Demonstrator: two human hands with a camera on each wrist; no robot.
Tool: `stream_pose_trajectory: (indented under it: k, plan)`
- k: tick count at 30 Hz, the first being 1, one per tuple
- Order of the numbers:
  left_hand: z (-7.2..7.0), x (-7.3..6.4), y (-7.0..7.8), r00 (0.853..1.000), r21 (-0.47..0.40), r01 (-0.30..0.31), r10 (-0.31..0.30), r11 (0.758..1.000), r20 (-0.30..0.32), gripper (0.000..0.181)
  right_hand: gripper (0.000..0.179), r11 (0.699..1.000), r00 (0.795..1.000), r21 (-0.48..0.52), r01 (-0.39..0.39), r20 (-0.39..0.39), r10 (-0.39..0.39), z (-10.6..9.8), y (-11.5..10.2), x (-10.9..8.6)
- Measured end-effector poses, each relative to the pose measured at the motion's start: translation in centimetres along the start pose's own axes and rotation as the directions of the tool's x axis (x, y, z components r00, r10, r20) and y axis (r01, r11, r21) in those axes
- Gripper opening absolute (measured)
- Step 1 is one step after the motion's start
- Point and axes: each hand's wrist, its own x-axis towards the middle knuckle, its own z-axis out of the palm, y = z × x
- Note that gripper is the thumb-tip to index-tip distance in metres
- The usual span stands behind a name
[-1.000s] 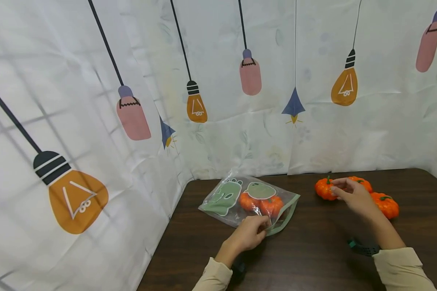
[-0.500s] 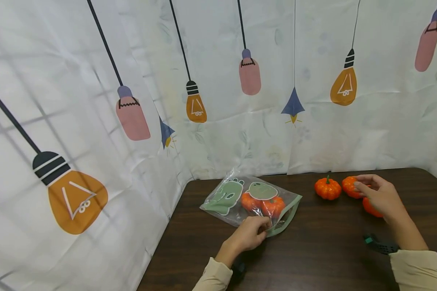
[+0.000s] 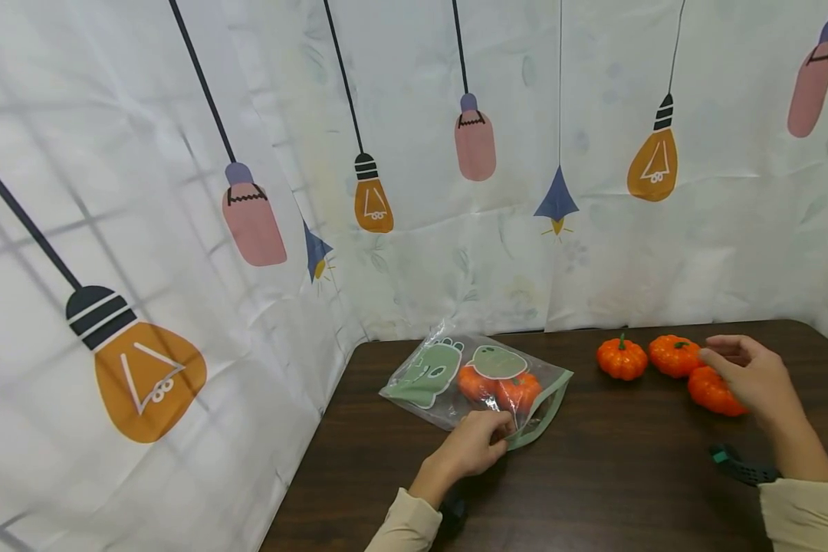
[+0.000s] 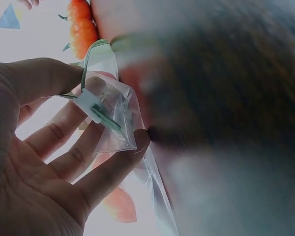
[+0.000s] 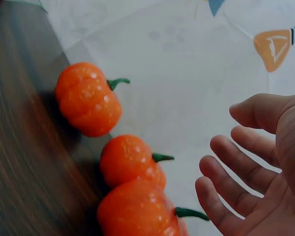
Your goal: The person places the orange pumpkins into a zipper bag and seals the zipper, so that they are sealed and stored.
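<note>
My left hand (image 3: 474, 443) pinches the near edge of a clear zip bag (image 3: 498, 362) with green animal prints and a green border. In the left wrist view, the thumb lies at the bag's white slider (image 4: 90, 104), with fingers behind the film. Inside the bag are small orange pumpkins (image 3: 520, 395). My right hand (image 3: 755, 376) is over the right side of the table, fingers relaxed, holding nothing. Close by sit three loose orange pumpkins: a left one (image 3: 622, 359), a middle one (image 3: 673, 356) and a nearer one (image 3: 714, 392), partly behind the hand. Green stems show in the right wrist view.
Everything lies on a dark brown wooden table (image 3: 593, 483). A white curtain (image 3: 414, 284) printed with hanging lamps stands along its back and left sides. Each wrist wears a dark strap, the right strap (image 3: 741, 468) showing below that wrist.
My right hand has moved right, from the left loose pumpkin past the middle one to beside the nearer one. The nearer pumpkin has shifted slightly left. My left hand stays at the bag.
</note>
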Motion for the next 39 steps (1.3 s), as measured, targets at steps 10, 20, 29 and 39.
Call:
stream_pose_trajectory:
  k: [10, 20, 29, 39]
  plan:
    - [-0.2, 0.2, 0.1, 0.998, -0.006, 0.056, -0.056, 0.998, 0.000, 0.011, 0.067, 0.989, 0.993, -0.122, -0.085, -0.089, 0.075, -0.2, 0.9, 0.1]
    - [-0.4, 0.1, 0.3, 0.996, 0.015, 0.083, -0.083, 0.996, -0.020, 0.010, 0.066, 0.984, 0.966, -0.100, -0.146, -0.227, 0.121, -0.8, 2.0, -0.1]
    - [-0.3, 0.0, 0.0, 0.996, 0.026, 0.079, -0.078, 0.997, -0.036, 0.012, 0.082, 0.993, 0.997, -0.099, -0.071, -0.035, 0.068, -1.2, 5.2, 0.3]
    - [-0.1, 0.0, -0.1, 0.998, 0.022, 0.065, -0.064, 0.998, -0.025, 0.011, 0.095, 0.997, 0.987, -0.071, -0.030, 0.155, 0.041, -0.6, 7.7, 0.3]
